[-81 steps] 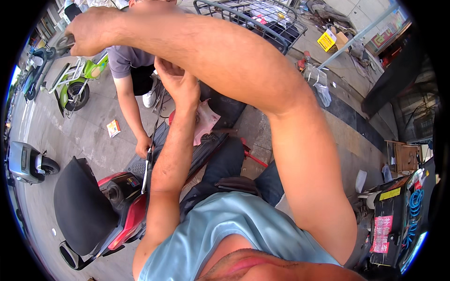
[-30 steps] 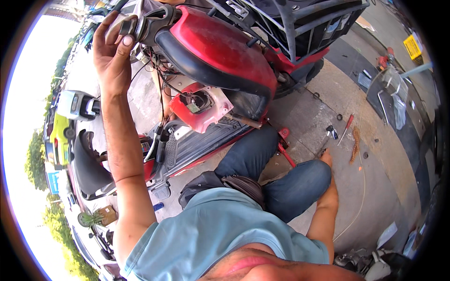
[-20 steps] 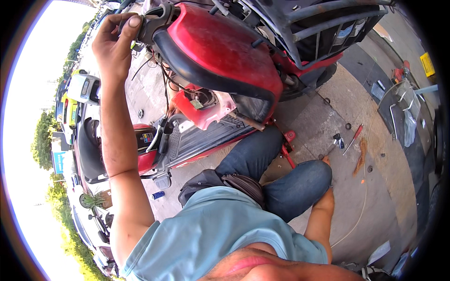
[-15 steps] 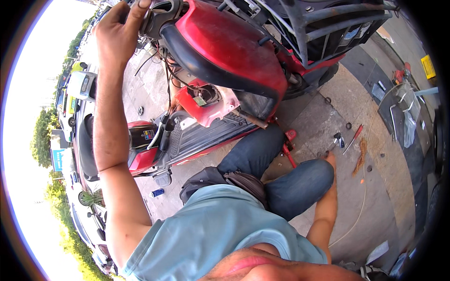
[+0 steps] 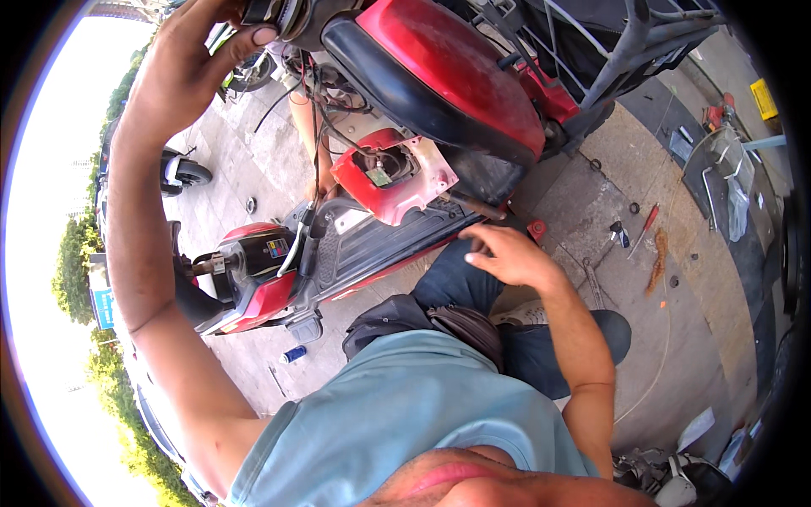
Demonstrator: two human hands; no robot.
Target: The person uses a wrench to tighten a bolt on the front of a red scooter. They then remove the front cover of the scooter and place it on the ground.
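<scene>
My left hand (image 5: pixel 190 72) is raised high and closed around the dark handlebar end (image 5: pixel 291 17) of a red scooter (image 5: pixel 448 68). The scooter's front cover is off, with a loose red panel (image 5: pixel 393 182) and wires showing below the bars. My right hand (image 5: pixel 511 253) hovers over my knee, just beside the grey footboard (image 5: pixel 380 241). Its fingers are spread and it holds nothing. I sit on the pavement facing the scooter.
Another person's arm (image 5: pixel 308 139) reaches in behind the wiring. A red-handled screwdriver (image 5: pixel 646 224), a wrench (image 5: pixel 591 283) and small parts lie on the pavement to the right. A small blue can (image 5: pixel 293 354) lies by the scooter. A metal rack (image 5: pixel 625 34) stands at the top right.
My right hand has lifted off the ground by the tools and come up over my knee beside the footboard. My left hand stays on the handlebar end.
</scene>
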